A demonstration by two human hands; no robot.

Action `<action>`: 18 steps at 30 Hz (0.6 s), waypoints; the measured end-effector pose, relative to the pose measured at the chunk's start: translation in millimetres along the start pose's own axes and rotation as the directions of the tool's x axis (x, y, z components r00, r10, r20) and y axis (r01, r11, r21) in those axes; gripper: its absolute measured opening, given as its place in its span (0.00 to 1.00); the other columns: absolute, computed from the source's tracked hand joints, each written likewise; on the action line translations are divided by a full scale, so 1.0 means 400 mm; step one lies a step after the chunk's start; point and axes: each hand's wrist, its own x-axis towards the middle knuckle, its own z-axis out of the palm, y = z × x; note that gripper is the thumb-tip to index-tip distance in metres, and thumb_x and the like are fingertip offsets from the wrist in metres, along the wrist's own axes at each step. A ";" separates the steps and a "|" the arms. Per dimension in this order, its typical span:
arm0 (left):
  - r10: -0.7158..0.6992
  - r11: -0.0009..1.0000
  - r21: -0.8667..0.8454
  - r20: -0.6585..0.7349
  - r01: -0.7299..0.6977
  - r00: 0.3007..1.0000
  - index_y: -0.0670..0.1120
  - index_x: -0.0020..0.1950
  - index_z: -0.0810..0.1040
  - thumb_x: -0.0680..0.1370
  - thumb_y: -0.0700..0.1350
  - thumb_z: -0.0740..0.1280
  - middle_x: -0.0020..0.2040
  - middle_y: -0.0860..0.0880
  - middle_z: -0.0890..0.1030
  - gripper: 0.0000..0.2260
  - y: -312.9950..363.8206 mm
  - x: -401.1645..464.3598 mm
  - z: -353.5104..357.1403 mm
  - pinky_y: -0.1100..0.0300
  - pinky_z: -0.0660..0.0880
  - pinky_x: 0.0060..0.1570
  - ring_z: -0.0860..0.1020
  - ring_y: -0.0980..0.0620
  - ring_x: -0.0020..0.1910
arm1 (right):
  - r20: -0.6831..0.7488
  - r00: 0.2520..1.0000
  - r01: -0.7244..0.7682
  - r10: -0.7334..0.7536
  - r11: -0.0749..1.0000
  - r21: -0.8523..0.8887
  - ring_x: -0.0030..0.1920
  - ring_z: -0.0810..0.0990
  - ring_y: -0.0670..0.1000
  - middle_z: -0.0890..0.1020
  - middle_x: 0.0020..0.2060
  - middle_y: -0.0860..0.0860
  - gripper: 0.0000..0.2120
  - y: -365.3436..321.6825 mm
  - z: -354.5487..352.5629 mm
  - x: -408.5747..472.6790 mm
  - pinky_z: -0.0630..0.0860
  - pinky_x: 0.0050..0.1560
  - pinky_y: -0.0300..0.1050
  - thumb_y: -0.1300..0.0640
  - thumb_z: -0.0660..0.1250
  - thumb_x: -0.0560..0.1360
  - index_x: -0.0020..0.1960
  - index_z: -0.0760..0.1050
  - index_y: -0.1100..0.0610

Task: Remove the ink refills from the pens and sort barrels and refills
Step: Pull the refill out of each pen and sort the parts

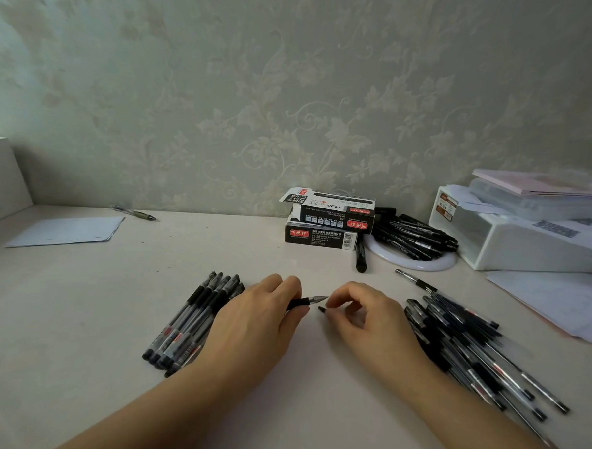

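The left hand (258,320) lies palm down on the table (86,304), its fingers curled round a pen (307,301) whose black grip and metal tip stick out just past the fingertips, pointing toward the other hand; the right hand (361,315) faces it, its fingers (337,296) bent and pinched together close to the pen's tip, with a small dark piece (322,309) showing just below them; whether they grip that piece I cannot tell for sure, though it sits at the fingertips. Beyond the left hand's knuckles, partly under the wrist, a neat bundle of pens (190,322) lies side by side on the table; on the outer side of the right hand a looser heap of pens (465,346) spreads toward the near edge. Well past the fingers of both hands, by the wall, stand two stacked pen boxes (327,222); beside them a pile of black markers (413,237) rests on a white ring (423,265); further right is a white storage box (514,237). Far beyond the left hand lies a sheet of paper (68,231) and a single pen (136,212).
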 end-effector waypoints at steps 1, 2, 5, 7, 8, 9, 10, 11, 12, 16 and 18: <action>0.002 1.000 -0.014 -0.003 -0.002 1.000 0.53 0.49 0.70 0.80 0.56 0.57 0.44 0.54 0.73 0.09 0.000 0.000 0.000 0.55 0.71 0.34 0.72 0.53 0.39 | -0.024 1.000 -0.010 0.010 1.000 0.026 0.36 0.77 0.40 0.81 0.38 0.41 0.05 -0.001 -0.001 0.002 0.69 0.37 0.28 0.58 0.68 0.77 0.44 0.80 0.50; 0.007 1.000 -0.029 -0.008 -0.007 1.000 0.53 0.49 0.70 0.80 0.56 0.58 0.44 0.54 0.73 0.09 0.001 0.000 0.000 0.55 0.72 0.34 0.72 0.53 0.39 | -0.047 0.999 -0.024 0.026 0.998 0.051 0.37 0.77 0.40 0.82 0.40 0.42 0.05 -0.003 -0.001 0.004 0.70 0.38 0.29 0.55 0.66 0.78 0.46 0.80 0.49; 0.045 0.997 -0.054 -0.028 -0.047 0.999 0.53 0.49 0.72 0.80 0.56 0.59 0.44 0.55 0.73 0.09 0.003 0.000 -0.001 0.57 0.71 0.35 0.72 0.55 0.39 | -0.045 0.997 -0.056 0.063 0.989 0.134 0.32 0.75 0.40 0.83 0.38 0.42 0.08 -0.009 -0.008 0.005 0.68 0.35 0.30 0.47 0.65 0.78 0.46 0.81 0.48; 0.068 0.995 -0.069 -0.036 -0.070 0.997 0.53 0.50 0.73 0.80 0.57 0.59 0.45 0.55 0.73 0.09 0.007 0.000 -0.002 0.57 0.71 0.36 0.72 0.55 0.40 | 0.010 0.998 -0.064 0.063 0.980 0.190 0.27 0.73 0.39 0.83 0.34 0.43 0.10 -0.014 -0.014 0.002 0.67 0.32 0.28 0.44 0.66 0.77 0.42 0.81 0.48; 0.075 0.994 -0.075 -0.040 -0.078 0.996 0.53 0.50 0.74 0.80 0.57 0.59 0.45 0.55 0.73 0.09 0.008 0.000 -0.002 0.57 0.72 0.37 0.73 0.55 0.41 | 0.034 0.998 -0.068 0.062 0.974 0.216 0.26 0.73 0.39 0.82 0.32 0.45 0.11 -0.017 -0.015 0.001 0.67 0.31 0.28 0.45 0.68 0.76 0.40 0.82 0.49; 0.081 0.993 -0.081 -0.043 -0.084 0.996 0.52 0.50 0.74 0.80 0.56 0.59 0.45 0.55 0.74 0.09 0.009 0.000 -0.002 0.56 0.72 0.38 0.73 0.55 0.41 | 0.051 0.997 -0.074 0.063 0.966 0.248 0.26 0.73 0.38 0.82 0.32 0.46 0.10 -0.018 -0.016 0.001 0.67 0.31 0.27 0.47 0.69 0.76 0.39 0.82 0.51; 0.084 0.992 -0.090 -0.044 -0.087 0.996 0.52 0.51 0.75 0.80 0.56 0.60 0.45 0.55 0.74 0.09 0.009 0.001 -0.003 0.56 0.72 0.38 0.73 0.55 0.41 | 0.064 0.996 -0.084 0.069 0.956 0.283 0.27 0.74 0.38 0.83 0.32 0.47 0.10 -0.018 -0.017 0.002 0.68 0.32 0.27 0.49 0.70 0.76 0.39 0.83 0.52; 0.085 0.991 -0.102 -0.044 -0.089 0.995 0.52 0.51 0.75 0.80 0.56 0.60 0.45 0.54 0.74 0.10 0.009 0.001 -0.003 0.56 0.72 0.38 0.74 0.55 0.42 | 0.075 0.994 -0.097 0.077 0.944 0.315 0.29 0.75 0.37 0.83 0.33 0.48 0.09 -0.018 -0.018 0.003 0.68 0.33 0.27 0.50 0.70 0.76 0.39 0.83 0.52; 0.085 0.989 -0.115 -0.043 -0.089 0.995 0.52 0.52 0.76 0.80 0.55 0.60 0.45 0.54 0.74 0.10 0.008 0.002 -0.003 0.56 0.72 0.38 0.74 0.54 0.42 | 0.082 0.993 -0.106 0.083 0.935 0.340 0.31 0.76 0.38 0.84 0.34 0.49 0.08 -0.018 -0.018 0.004 0.69 0.34 0.27 0.51 0.70 0.75 0.39 0.83 0.52; 0.097 0.986 -0.135 -0.037 -0.101 0.995 0.52 0.54 0.77 0.80 0.55 0.58 0.45 0.54 0.74 0.12 0.006 0.005 -0.002 0.56 0.71 0.39 0.74 0.54 0.42 | 0.090 0.992 -0.111 0.084 0.924 0.365 0.34 0.78 0.38 0.85 0.36 0.47 0.06 -0.018 -0.023 0.006 0.70 0.35 0.26 0.52 0.71 0.75 0.41 0.84 0.50; 0.101 0.985 -0.138 -0.027 -0.104 0.995 0.51 0.54 0.78 0.81 0.55 0.57 0.45 0.54 0.74 0.13 0.004 0.005 -0.001 0.55 0.71 0.40 0.74 0.53 0.42 | 0.089 0.993 -0.109 0.082 0.921 0.373 0.33 0.78 0.37 0.85 0.35 0.46 0.05 -0.019 -0.025 0.006 0.70 0.35 0.25 0.52 0.72 0.75 0.40 0.84 0.49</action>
